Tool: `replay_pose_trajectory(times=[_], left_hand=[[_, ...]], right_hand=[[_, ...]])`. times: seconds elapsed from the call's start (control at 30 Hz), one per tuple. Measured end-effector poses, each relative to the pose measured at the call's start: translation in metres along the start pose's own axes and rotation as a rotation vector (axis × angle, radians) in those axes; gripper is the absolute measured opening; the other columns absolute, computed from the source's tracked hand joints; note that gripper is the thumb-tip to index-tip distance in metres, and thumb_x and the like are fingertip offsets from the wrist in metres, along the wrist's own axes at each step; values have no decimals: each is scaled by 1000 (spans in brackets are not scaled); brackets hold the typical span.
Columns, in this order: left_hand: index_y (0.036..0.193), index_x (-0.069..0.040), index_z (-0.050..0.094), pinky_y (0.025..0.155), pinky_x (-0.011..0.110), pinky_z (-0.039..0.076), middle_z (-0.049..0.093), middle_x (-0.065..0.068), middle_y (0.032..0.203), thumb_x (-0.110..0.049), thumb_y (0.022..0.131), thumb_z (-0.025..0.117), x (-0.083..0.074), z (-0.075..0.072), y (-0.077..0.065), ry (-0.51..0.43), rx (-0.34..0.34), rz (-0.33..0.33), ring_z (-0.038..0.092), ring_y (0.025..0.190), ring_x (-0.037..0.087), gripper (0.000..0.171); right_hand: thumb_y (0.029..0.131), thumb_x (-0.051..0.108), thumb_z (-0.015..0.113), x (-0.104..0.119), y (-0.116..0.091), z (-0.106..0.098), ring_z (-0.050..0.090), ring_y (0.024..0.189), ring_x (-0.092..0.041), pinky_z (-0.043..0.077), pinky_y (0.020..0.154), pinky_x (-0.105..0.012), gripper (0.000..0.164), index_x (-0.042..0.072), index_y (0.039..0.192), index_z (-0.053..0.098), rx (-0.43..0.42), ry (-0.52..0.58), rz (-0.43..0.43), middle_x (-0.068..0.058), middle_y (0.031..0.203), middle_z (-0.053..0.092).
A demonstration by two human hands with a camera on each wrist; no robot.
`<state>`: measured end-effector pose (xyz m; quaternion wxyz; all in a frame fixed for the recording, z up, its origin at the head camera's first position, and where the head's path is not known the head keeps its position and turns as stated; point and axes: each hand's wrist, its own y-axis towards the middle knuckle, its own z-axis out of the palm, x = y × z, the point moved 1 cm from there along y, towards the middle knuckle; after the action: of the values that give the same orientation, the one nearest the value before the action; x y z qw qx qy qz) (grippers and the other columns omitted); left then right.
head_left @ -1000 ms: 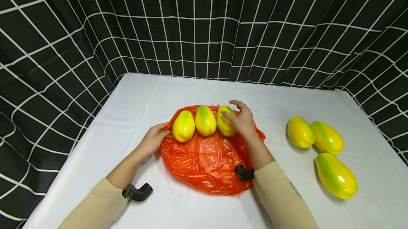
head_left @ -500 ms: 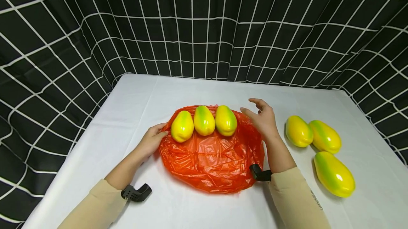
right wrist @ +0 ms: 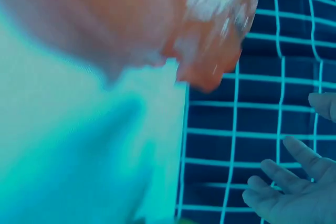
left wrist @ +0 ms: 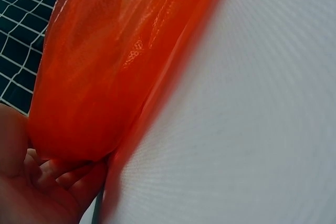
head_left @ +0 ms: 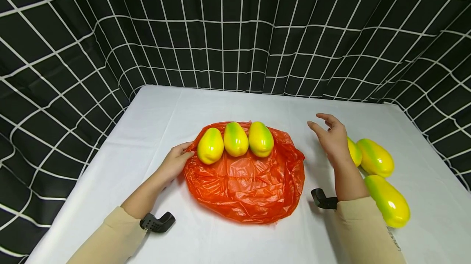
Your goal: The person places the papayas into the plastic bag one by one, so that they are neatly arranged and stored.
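Observation:
In the head view, a red plastic bag [head_left: 243, 190] lies spread on the table with its mouth open. Three glossy yellow-green papayas stand in a row along its far side: a left one [head_left: 210, 146], a middle one [head_left: 236, 139] and a right one [head_left: 261, 139]. My left hand [head_left: 176, 161] pinches the bag's left rim, fingers beneath and thumb above; the left wrist view shows those fingers [left wrist: 79, 182] against the red film. My right hand [head_left: 334, 139] is raised right of the bag, fingers loosely spread and holding nothing. It partly hides the nearest loose papaya [head_left: 354, 152].
Two more papayas lie to the right, one [head_left: 376, 157] behind and one [head_left: 388, 202] nearer the front, partly covered by the right sleeve. A white cloth covers the table [head_left: 154, 112]. Black curtain [head_left: 235, 31] with a white grid surrounds its back and sides.
My right hand has left the right papaya in the bag and moved right, over to the loose papayas. The left hand stays at the bag's rim.

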<state>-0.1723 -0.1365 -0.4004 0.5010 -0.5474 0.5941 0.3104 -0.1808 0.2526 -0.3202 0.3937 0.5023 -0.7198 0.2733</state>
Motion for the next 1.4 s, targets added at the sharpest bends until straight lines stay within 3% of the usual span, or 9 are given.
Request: replay_pose_trajectory(times=[0.3, 0.63, 0.83, 1.03, 1.23, 1.4], left_hand=[[138, 5, 38, 87, 25, 52, 50, 24, 134, -10, 96, 39, 0, 0, 1, 1, -3, 2, 58, 109, 24, 44], [138, 6, 37, 90, 28, 51, 49, 23, 135, -10, 96, 39, -2, 2, -1, -4, 1, -10, 56, 114, 27, 45], [139, 5, 37, 90, 28, 51, 50, 23, 134, -11, 96, 39, -2, 1, -2, -1, 1, -10, 56, 113, 25, 45], [139, 5, 36, 89, 26, 51, 50, 23, 135, -10, 97, 38, -1, 0, -2, -10, 4, -5, 57, 112, 25, 45], [139, 5, 37, 92, 29, 50, 49, 23, 135, -10, 96, 38, 0, 1, -1, -8, 2, -4, 55, 114, 26, 45], [138, 5, 38, 86, 25, 52, 51, 23, 133, -10, 97, 38, 0, 0, -1, -10, 4, 5, 59, 108, 23, 44]], right_hand=[[92, 37, 51, -21, 7, -28, 21, 140, -34, 22, 114, -50, 58, 7, 140, 40, -65, -81, 70, -16, 152, 27], [93, 38, 47, -50, 14, -43, 17, 140, -39, 23, 114, -50, 64, 3, 144, 32, -26, -100, 195, -19, 154, 18], [93, 36, 46, -60, 14, -41, 31, 132, -37, 31, 110, -48, 62, 0, 142, 34, 10, -147, 212, -23, 149, 28], [93, 36, 44, -61, 14, -32, 33, 128, -38, 34, 108, -49, 61, -1, 141, 34, 49, -175, 182, -26, 146, 30], [93, 35, 44, -65, 12, -25, 34, 128, -36, 32, 108, -48, 61, 1, 142, 34, 20, -153, 185, -24, 146, 33], [94, 35, 45, -68, 12, -22, 32, 131, -34, 30, 110, -46, 60, 3, 143, 33, -8, -88, 200, -21, 148, 31]])
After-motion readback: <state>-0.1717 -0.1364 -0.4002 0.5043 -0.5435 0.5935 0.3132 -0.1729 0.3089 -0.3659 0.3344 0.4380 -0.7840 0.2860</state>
